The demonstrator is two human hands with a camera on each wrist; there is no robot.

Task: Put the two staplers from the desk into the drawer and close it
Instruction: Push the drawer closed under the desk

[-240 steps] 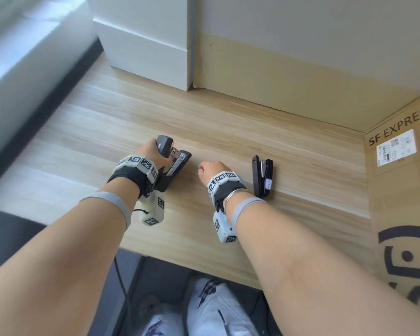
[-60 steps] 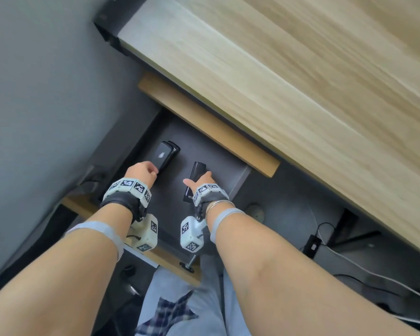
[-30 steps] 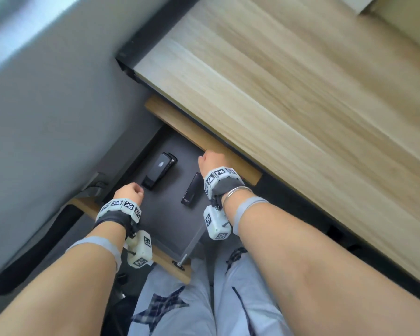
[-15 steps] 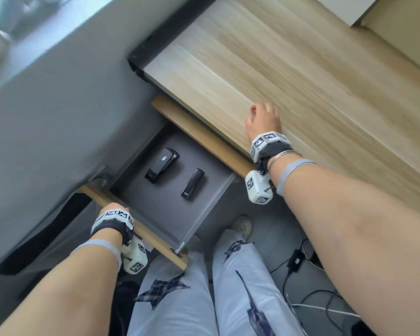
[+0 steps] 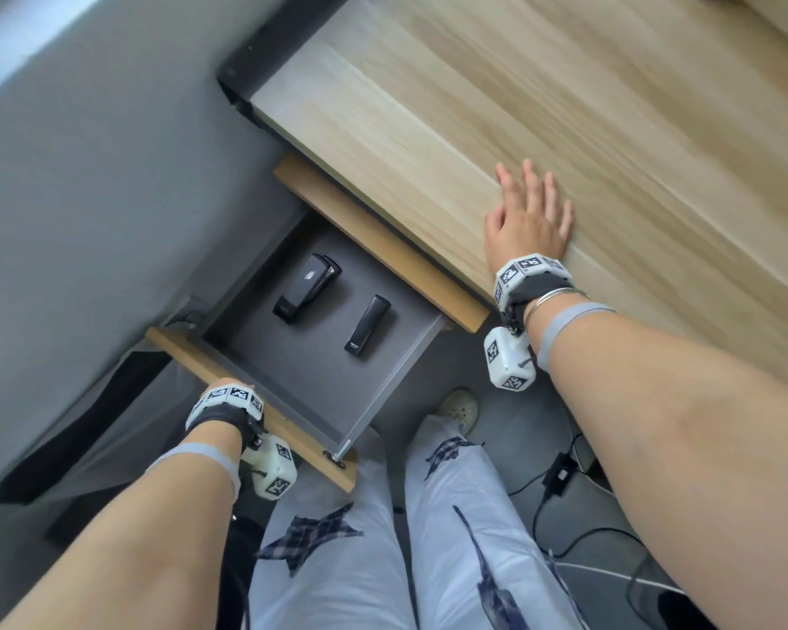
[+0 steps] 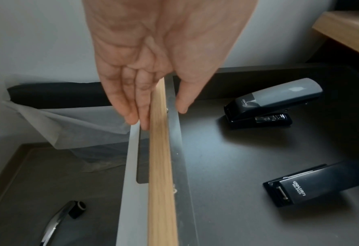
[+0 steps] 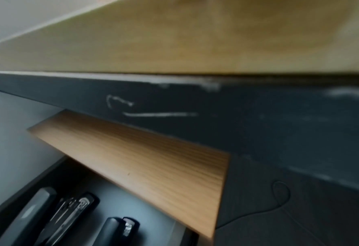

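Note:
Two black staplers lie side by side in the open grey drawer (image 5: 401,356): a larger one (image 5: 305,288) (image 6: 275,99) (image 7: 48,221) and a slim one (image 5: 368,326) (image 6: 300,188) (image 7: 119,231). My left hand (image 5: 226,387) (image 6: 158,116) sits over the drawer's wooden front (image 5: 292,441) (image 6: 161,166). Its straight fingers (image 6: 130,106) lie along the outer face and the thumb is on the inner side. My right hand (image 5: 526,216) lies flat and open on the wooden desk (image 5: 565,106), near its front edge. No hand shows in the right wrist view.
A wooden panel (image 5: 374,238) (image 7: 153,166) sits under the desk edge above the drawer. A black bin with a white liner (image 6: 73,116) stands left of the drawer. My legs (image 5: 337,561), a shoe (image 5: 458,404) and cables (image 5: 560,475) are on the floor below.
Both hands let go of the staplers in the drawer. My right hand rose to the desk and now lies flatter and farther on it. My left hand drew back to the drawer front.

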